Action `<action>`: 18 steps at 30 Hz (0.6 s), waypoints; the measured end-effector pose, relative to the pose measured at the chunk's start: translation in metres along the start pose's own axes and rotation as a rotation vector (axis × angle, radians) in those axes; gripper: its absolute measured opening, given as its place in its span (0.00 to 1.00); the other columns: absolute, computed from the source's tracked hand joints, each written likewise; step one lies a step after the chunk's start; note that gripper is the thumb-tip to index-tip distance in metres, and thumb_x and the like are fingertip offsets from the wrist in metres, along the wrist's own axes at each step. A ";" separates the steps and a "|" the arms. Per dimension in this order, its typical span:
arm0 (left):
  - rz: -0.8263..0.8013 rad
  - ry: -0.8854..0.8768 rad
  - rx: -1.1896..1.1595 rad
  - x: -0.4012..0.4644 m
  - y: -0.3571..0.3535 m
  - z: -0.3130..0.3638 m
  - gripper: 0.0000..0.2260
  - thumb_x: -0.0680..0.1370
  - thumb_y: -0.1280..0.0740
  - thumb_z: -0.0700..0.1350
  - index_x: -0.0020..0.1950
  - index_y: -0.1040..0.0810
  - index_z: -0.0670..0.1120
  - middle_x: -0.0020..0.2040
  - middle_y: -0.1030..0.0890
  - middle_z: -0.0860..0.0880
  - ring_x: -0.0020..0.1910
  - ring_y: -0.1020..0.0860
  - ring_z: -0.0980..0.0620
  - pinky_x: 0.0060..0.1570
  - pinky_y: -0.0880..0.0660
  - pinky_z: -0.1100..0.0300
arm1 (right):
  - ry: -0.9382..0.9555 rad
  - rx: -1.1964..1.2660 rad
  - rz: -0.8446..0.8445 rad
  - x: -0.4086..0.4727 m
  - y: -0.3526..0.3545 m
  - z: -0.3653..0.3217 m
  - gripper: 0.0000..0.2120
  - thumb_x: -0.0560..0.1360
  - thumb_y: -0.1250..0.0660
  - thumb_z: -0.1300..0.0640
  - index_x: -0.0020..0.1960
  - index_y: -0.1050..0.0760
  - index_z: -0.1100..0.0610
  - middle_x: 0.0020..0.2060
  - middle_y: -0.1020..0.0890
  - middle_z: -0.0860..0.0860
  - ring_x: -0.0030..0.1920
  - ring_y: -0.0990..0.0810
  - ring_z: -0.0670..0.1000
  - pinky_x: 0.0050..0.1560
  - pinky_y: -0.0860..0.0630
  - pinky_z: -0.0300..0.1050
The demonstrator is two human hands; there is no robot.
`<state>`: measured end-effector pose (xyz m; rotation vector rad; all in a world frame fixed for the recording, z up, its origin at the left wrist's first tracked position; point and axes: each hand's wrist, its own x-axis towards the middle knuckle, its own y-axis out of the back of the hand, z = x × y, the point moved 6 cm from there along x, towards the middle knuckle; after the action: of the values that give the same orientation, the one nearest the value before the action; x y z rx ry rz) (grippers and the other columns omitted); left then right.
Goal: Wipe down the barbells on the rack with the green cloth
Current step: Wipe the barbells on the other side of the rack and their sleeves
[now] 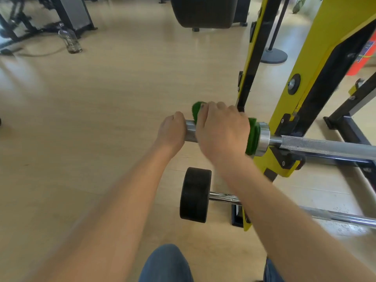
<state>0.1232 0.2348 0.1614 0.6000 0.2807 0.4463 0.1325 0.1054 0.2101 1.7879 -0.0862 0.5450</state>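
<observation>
A chrome barbell (325,146) lies across the yellow and black rack (317,64), its sleeve end pointing left. My left hand (173,131) grips the very tip of the sleeve. My right hand (221,131) is wrapped over the sleeve with the green cloth (253,137) under it. The cloth shows at my fingertips and against the barbell's collar. Lower down, a second barbell (335,217) with a black weight plate (194,195) on its end rests on the rack.
Pale wooden floor stretches to the left. A clear water bottle (71,40) stands on the floor at the back left, near dark gym machines (67,13). A black padded bench (205,11) is at the back centre. My knees in jeans show at the bottom.
</observation>
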 end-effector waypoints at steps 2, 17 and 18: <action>-0.018 -0.064 0.047 0.001 -0.001 0.003 0.13 0.82 0.49 0.39 0.52 0.26 0.36 0.53 0.23 0.37 0.50 0.26 0.40 0.46 0.31 0.51 | 0.068 0.129 0.318 -0.035 0.008 -0.005 0.18 0.84 0.48 0.52 0.46 0.24 0.56 0.40 0.22 0.51 0.41 0.26 0.53 0.44 0.33 0.49; -0.007 0.074 -0.241 -0.008 -0.003 0.000 0.16 0.83 0.51 0.50 0.46 0.28 0.44 0.41 0.27 0.45 0.37 0.29 0.51 0.33 0.35 0.57 | -1.380 2.188 -0.266 -0.071 -0.099 -0.010 0.13 0.84 0.48 0.56 0.53 0.25 0.57 0.47 0.22 0.56 0.45 0.22 0.53 0.67 0.28 0.59; -0.007 0.077 -0.246 -0.009 -0.003 -0.001 0.16 0.83 0.51 0.50 0.44 0.30 0.45 0.40 0.28 0.45 0.36 0.30 0.51 0.32 0.35 0.57 | -1.402 2.299 -0.303 -0.064 -0.092 -0.019 0.13 0.83 0.45 0.54 0.55 0.23 0.57 0.51 0.20 0.58 0.51 0.20 0.56 0.65 0.27 0.60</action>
<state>0.1165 0.2285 0.1598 0.3417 0.2955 0.4899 0.1002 0.1358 0.1051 3.7836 -0.1440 -1.8091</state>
